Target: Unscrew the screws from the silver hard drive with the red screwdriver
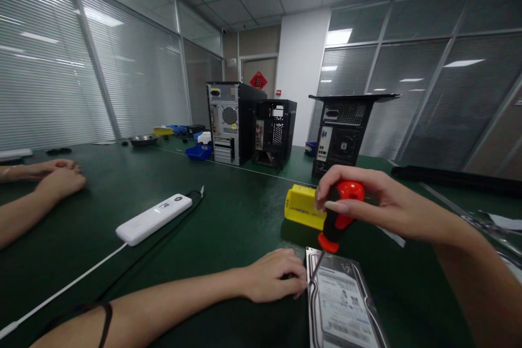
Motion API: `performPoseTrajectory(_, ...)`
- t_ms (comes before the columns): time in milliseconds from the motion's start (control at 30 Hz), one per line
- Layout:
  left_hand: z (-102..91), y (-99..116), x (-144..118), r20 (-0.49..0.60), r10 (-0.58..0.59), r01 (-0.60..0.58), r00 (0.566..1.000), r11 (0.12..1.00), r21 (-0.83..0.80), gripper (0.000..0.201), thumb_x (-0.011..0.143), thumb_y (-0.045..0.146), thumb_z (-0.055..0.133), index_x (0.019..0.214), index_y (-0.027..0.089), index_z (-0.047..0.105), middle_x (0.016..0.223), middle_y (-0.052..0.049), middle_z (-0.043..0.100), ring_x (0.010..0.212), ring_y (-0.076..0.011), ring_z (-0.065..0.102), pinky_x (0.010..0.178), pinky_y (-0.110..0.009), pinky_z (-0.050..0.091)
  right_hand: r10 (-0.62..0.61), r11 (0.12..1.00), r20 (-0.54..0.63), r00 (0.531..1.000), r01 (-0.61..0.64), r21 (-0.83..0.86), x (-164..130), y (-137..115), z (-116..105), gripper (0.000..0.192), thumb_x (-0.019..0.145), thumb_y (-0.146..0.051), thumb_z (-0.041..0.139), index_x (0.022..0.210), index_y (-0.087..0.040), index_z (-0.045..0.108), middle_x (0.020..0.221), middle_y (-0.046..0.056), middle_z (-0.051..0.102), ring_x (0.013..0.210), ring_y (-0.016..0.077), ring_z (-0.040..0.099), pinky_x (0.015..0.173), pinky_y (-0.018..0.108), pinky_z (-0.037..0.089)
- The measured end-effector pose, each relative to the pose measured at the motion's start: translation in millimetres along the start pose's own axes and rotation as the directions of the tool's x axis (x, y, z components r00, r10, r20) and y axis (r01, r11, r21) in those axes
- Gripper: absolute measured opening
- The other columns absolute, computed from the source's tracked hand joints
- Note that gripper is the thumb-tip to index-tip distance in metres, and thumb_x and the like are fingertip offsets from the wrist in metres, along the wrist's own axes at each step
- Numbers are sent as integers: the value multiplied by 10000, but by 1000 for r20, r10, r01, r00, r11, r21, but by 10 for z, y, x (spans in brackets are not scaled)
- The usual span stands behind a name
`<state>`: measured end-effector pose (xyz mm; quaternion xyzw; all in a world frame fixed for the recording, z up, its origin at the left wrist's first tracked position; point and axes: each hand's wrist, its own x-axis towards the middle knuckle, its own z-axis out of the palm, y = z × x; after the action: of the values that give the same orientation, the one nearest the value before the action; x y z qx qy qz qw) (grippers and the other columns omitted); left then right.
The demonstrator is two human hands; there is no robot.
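Note:
A hard drive (342, 304) lies label-up on the green table near the bottom edge of the head view. My right hand (367, 198) grips the red and black handle of a screwdriver (338, 217), whose thin shaft slants down to the drive's upper left corner. My left hand (275, 274) rests on the table with fingers curled against the drive's left edge, near that corner. A yellow box (299, 204) sits just behind the screwdriver.
A white power strip (153, 218) with cables lies to the left. Another person's hands (53, 174) rest on the table at far left. Three computer cases (234, 122) (273, 131) (340, 133) stand at the back, with blue bins (198, 152) and a metal bowl (142, 140).

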<state>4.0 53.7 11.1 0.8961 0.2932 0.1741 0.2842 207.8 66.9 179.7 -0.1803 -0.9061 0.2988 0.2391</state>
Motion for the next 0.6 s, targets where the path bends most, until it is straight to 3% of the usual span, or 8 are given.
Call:
performPoseTrajectory(100,-7,12,-14,-28,-8,7,1000,999,-31,191,891,156,511,700,170,508,721,27,510,759,-131,468,774,-233,356,84,979,44,995,-74,-192,-102,-38,-114,179,860,-311,602,1018,-226,610,933,19,651,803,166,631,703,269,511)
performPoseTrajectory(200,-10,11,-46,-112,-57,48,992,996,-78,75,869,233,576,885,178,528,789,25,490,736,-119,463,701,-211,377,117,961,37,992,-104,-258,-169,-9,-163,269,851,-346,603,1101,-250,585,1009,40,657,859,209,648,719,310,528)
performPoseTrajectory(300,-12,5,-65,-148,-60,46,987,995,-91,231,859,310,619,1031,190,522,821,27,483,731,-114,461,672,-201,382,144,953,3,990,-138,-270,-190,25,-170,302,836,-351,624,1123,-273,574,1044,40,657,891,219,654,753,331,536)
performPoseTrajectory(467,6,18,-40,-180,15,-22,983,999,-37,209,863,357,635,936,171,575,824,15,493,746,-117,469,691,-206,379,135,953,-25,990,-137,-269,-163,9,-147,279,819,-322,649,1090,-271,611,1009,32,679,871,226,658,749,332,535)
performPoseTrajectory(600,36,34,-21,-201,15,-12,980,1000,13,202,877,366,619,908,167,599,798,15,501,730,-118,472,672,-201,366,108,958,-46,993,-116,-262,-141,-19,-118,268,795,-332,683,1055,-293,631,979,8,688,825,212,661,721,303,525)
